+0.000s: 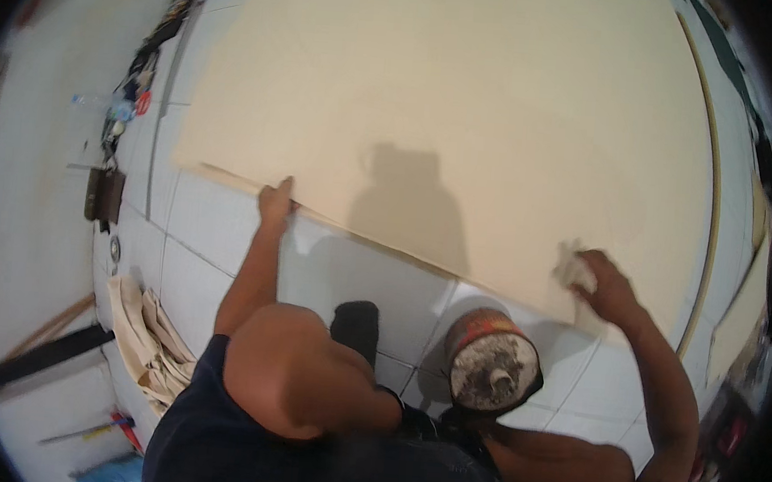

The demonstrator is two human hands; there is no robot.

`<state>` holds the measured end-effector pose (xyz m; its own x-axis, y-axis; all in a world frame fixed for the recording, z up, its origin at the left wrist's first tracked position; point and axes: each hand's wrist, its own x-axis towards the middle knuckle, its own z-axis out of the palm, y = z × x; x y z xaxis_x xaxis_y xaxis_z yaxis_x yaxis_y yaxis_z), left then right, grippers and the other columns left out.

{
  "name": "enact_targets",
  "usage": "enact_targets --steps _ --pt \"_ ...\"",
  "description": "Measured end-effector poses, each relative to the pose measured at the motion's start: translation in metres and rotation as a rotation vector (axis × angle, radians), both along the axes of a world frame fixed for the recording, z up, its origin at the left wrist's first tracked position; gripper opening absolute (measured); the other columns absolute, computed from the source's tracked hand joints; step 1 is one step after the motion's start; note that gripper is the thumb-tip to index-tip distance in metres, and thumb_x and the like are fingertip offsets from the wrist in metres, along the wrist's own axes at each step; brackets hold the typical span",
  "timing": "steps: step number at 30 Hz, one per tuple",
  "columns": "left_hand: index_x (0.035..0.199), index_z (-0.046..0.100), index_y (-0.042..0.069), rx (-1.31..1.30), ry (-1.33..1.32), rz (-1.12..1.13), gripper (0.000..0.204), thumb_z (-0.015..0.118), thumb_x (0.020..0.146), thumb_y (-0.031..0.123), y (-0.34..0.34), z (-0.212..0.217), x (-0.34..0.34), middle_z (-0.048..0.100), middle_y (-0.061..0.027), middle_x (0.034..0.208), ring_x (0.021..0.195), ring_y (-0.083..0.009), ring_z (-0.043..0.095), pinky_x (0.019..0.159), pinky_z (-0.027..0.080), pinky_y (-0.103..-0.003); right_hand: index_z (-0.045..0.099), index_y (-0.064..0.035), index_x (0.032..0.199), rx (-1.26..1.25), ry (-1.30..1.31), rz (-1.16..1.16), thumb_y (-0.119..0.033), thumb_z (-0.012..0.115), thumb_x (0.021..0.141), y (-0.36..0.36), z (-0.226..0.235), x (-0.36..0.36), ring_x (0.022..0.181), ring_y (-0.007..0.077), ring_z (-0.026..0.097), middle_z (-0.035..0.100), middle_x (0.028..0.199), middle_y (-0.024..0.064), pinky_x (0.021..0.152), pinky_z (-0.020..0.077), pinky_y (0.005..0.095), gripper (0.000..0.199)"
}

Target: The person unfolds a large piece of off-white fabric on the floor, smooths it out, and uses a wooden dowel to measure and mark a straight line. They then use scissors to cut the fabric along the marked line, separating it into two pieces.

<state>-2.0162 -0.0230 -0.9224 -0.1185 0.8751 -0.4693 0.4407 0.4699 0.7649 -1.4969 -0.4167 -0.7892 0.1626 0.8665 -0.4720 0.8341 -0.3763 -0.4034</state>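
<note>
A large cream sheet (544, 162) lies flat in front of me, its near edge running aslant. My left hand (276, 205) grips that edge, where a narrow strip (368, 238) looks folded over. Over the sheet's near right part, my right hand (609, 288) holds a pale, crumpled rag (574, 268), blurred by motion; I cannot tell whether the rag touches the surface. Between my legs stands a round can (492, 365) with a reddish side and a top crusted in whitish stuff, a knob at its middle. My shadow falls on the sheet.
White floor tiles (339, 269) lie under everything. Crumpled beige cloth (148, 341) rests at my left. Small tools and odds and ends line the left wall, with a clear plastic bottle (104, 105). A long thin yellowish strip (711, 174) runs along the right side of the sheet.
</note>
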Motion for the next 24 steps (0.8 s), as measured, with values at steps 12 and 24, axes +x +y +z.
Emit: enact_targets --steps 12,24 --pt "0.123 0.046 -0.003 0.169 -0.742 0.336 0.055 0.072 0.081 0.023 0.105 0.0 -0.046 0.059 -0.0186 0.113 0.101 -0.0343 0.062 0.08 0.055 -0.049 0.024 -0.0089 0.15 -0.066 -0.211 -0.184 -0.053 0.072 0.077 0.12 -0.07 -0.162 0.141 0.0511 0.012 0.012 0.153 0.0292 0.104 0.0268 0.0689 0.098" --pt "0.108 0.065 -0.002 0.88 -0.212 0.085 0.031 0.067 0.087 0.021 0.277 0.147 -0.104 0.069 -0.0093 0.095 0.085 -0.0149 0.063 0.076 0.048 -0.029 0.022 -0.0023 0.149 -0.145 -0.186 -0.07 -0.053 0.075 0.074 0.124 -0.062 -0.152 0.14 0.0518 0.015 0.011 0.152 0.0334 0.111 0.0269 0.0565 0.104"
